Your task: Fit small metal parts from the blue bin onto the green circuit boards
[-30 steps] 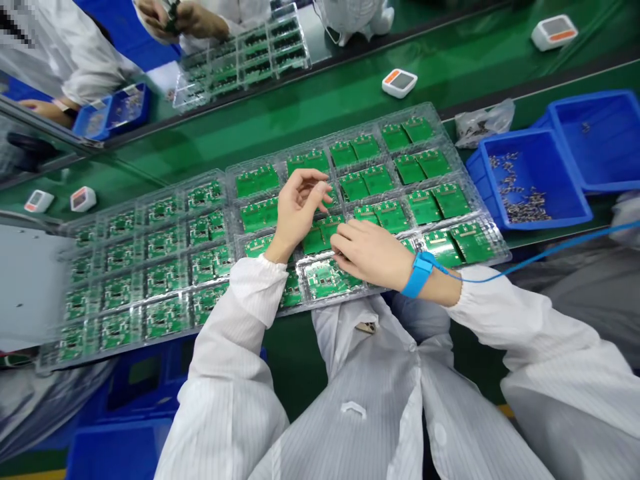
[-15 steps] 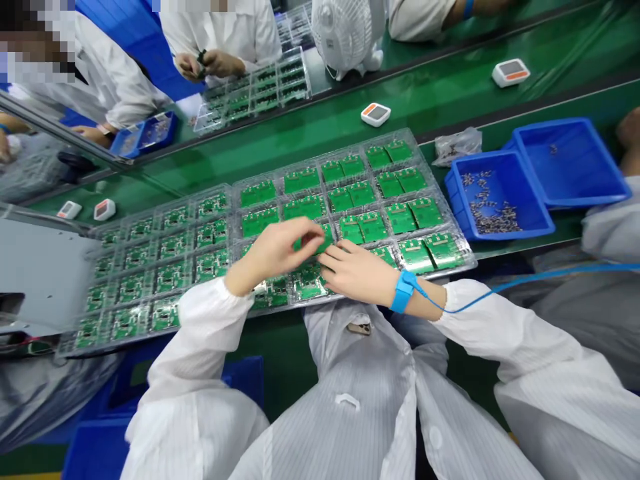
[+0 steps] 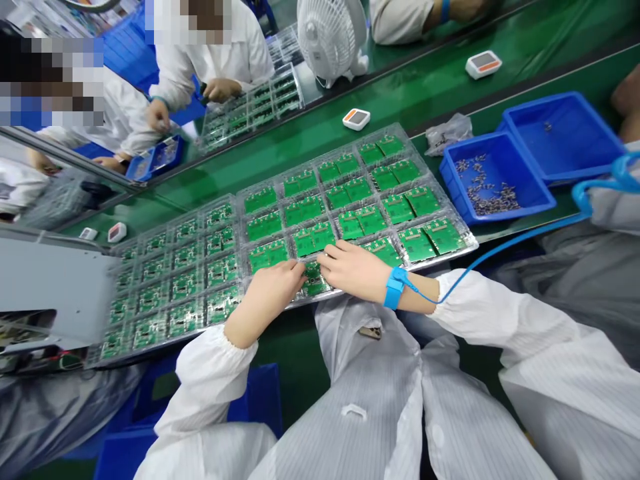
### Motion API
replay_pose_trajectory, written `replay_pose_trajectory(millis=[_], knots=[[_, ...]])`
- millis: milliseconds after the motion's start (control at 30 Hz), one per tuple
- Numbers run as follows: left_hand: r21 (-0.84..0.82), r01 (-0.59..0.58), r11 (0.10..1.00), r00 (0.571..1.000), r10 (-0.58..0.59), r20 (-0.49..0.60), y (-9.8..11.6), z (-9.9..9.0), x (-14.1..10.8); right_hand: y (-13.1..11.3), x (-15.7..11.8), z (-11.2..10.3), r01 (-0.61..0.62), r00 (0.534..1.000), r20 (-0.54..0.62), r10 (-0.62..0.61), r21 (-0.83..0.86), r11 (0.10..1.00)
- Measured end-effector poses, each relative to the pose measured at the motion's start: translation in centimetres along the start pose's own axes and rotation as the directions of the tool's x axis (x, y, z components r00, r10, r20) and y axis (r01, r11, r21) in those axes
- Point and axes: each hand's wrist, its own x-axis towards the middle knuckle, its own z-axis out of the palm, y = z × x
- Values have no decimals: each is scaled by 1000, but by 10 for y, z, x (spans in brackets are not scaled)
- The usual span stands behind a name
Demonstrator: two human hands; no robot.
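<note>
Both hands are over the front row of a clear tray point(image 3: 470, 241) filled with green circuit boards. My left hand point(image 3: 273, 293) has its fingers bent together at the left edge of one circuit board point(image 3: 315, 280); what lies under its fingertips is hidden. My right hand point(image 3: 355, 270), with a blue strap point(image 3: 395, 288) round the wrist, rests at that board's right side, fingers curled and close together. Its fingertips are partly hidden too. A second tray point(image 3: 170, 293) of circuit boards adjoins on the left.
Right of the trays stand a blue bin point(image 3: 495, 193) of small metal parts, another blue bin point(image 3: 565, 140) and a plastic bag point(image 3: 449, 133). A blue cord runs from my right wrist. Across the bench are a white fan point(image 3: 333, 40), a small white device point(image 3: 357, 119) and people in white coats.
My left hand has moved down and toward me, from above the boards to the front row. The view has shifted slightly. Across the bench, a person's hand has moved to a small blue bin.
</note>
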Motion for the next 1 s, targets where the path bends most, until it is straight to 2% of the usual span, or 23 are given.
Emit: replay_pose_trajectory(millis=[200,400,500,700,833,1000], knots=[[-66,-59,996,998,61,35,-4,-5,6,-1,-1,-4,-50,998,31,48,69,996],[-102,-105,989,994,105,-1,-11,-10,9,4,-5,-10,-97,995,3,97,110,989],[-97,-69,993,998,70,5,-9,-12,9,5,-7,-10,-110,994,-13,112,84,990],[46,87,995,984,-93,151,6,-18,4,5,-8,-7,-35,998,55,35,-8,999],[59,123,991,972,-132,194,11,-20,4,6,-10,-8,-21,999,40,22,-15,1000],[20,139,990,977,-140,162,10,-15,3,10,-15,-8,15,1000,-3,-15,-33,999]])
